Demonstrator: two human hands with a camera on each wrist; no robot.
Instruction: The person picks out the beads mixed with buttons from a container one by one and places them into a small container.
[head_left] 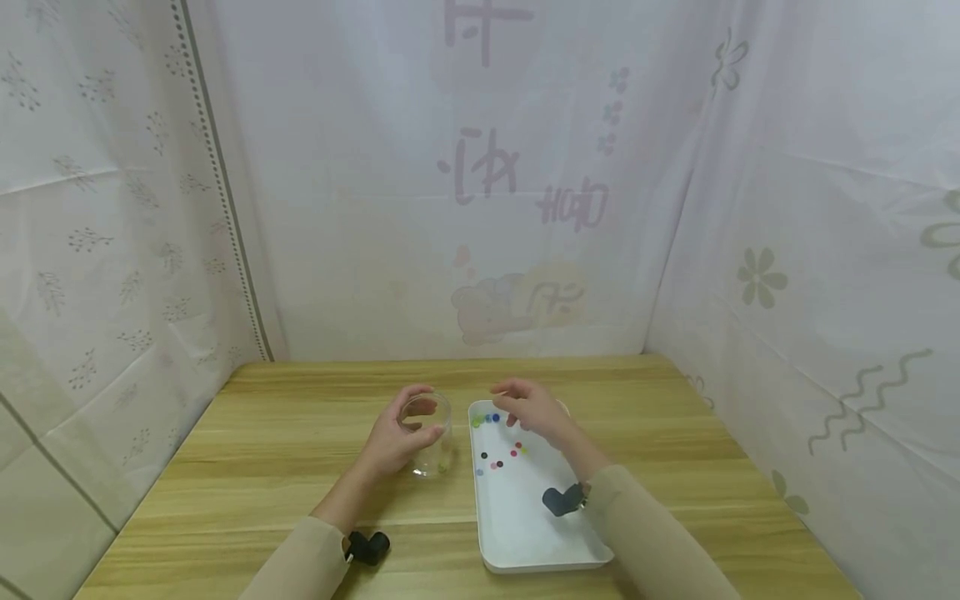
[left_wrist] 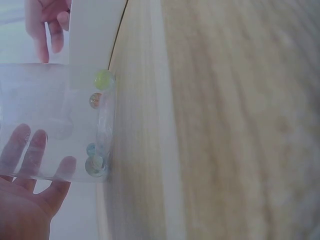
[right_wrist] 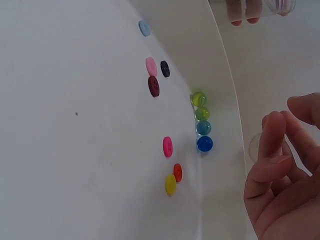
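Observation:
My left hand (head_left: 393, 435) grips a clear plastic cup (head_left: 431, 454) upright beside the tray. Several glass marbles, one of them yellow-green (left_wrist: 102, 79), sit at the cup's bottom in the left wrist view. Over the far end of a white tray (head_left: 517, 525) hovers my right hand (head_left: 534, 410), fingers bent and thumb apart. A faint clear round edge (right_wrist: 253, 147) shows beside those fingers; whether they hold it I cannot tell. Green and blue marbles, including a dark blue one (right_wrist: 204, 144), line the tray wall. Loose buttons, such as a yellow one (right_wrist: 170, 185), lie on the tray floor.
The tray and cup stand on a wooden table (head_left: 300, 433). Patterned white curtains (head_left: 360, 208) enclose it at the back and both sides. Black cameras are strapped to both wrists, the right one (head_left: 562, 500) above the tray.

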